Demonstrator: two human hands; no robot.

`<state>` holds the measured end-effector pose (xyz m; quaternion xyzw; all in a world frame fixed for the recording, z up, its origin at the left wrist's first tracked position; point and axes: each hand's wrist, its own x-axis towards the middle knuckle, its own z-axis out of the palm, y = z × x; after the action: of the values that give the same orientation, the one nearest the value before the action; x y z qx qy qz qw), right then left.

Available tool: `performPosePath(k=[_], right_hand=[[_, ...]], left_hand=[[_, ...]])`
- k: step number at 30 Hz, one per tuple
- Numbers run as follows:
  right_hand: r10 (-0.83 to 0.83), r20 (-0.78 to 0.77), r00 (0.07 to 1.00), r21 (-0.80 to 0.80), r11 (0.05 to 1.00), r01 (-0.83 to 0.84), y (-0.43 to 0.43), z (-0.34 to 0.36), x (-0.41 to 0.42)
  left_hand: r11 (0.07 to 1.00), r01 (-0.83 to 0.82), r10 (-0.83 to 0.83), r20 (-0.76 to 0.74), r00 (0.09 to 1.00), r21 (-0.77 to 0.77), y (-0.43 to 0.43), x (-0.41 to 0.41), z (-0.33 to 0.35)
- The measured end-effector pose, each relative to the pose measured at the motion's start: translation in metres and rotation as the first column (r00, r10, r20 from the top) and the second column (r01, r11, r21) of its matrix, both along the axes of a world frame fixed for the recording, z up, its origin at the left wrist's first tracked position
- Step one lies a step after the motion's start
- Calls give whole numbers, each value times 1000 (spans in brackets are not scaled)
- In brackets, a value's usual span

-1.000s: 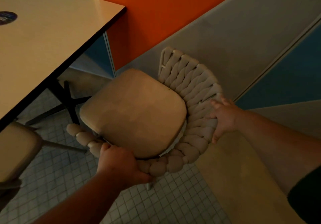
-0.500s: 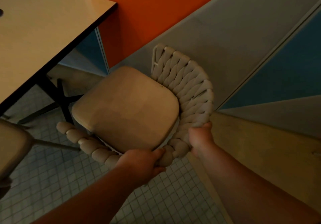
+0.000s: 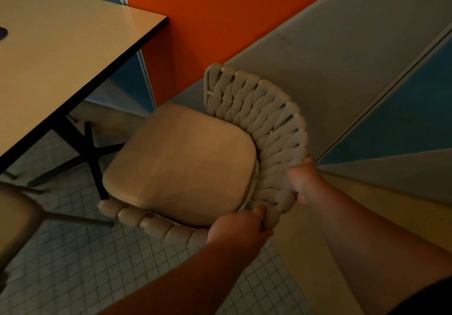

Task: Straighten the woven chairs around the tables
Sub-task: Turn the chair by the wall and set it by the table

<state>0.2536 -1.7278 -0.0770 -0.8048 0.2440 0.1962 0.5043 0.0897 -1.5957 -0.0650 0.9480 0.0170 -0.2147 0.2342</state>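
A woven chair (image 3: 269,121) with a thick beige rope backrest and a tan seat cushion (image 3: 181,165) stands beside the corner of a light wood table (image 3: 61,53). My left hand (image 3: 238,229) grips the backrest's rim at the near side. My right hand (image 3: 304,180) clasps the same rim a little further round to the right. Both hands sit close together on the curved back. The chair's legs are hidden under the seat.
The table's black cross-shaped base (image 3: 90,151) stands on the small-tiled floor (image 3: 73,265) just left of the chair. Part of a second chair (image 3: 17,219) shows at the left edge. An orange, grey and blue wall (image 3: 318,45) runs close behind the chair.
My right hand slid down the backrest from its far right side to near my left hand. My left hand shifted right along the rim. The chair sits slightly nearer the table.
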Motion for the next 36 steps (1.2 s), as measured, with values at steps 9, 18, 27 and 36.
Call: performPosePath(k=[9, 18, 27, 36], right_hand=[[344, -124, 931, -234, 901, -364, -9, 34, -4], [840, 307, 447, -669, 525, -527, -20, 228, -33], [863, 445, 241, -707, 503, -497, 34, 383, -41], [852, 501, 150, -671, 492, -555, 83, 409, 4]], left_hand=[[992, -103, 101, -24, 995, -76, 14, 2, 6], [895, -441, 375, 413, 830, 72, 100, -15, 179], [820, -552, 383, 573, 725, 150, 155, -37, 335], [704, -692, 513, 561, 650, 160, 206, -31, 364]])
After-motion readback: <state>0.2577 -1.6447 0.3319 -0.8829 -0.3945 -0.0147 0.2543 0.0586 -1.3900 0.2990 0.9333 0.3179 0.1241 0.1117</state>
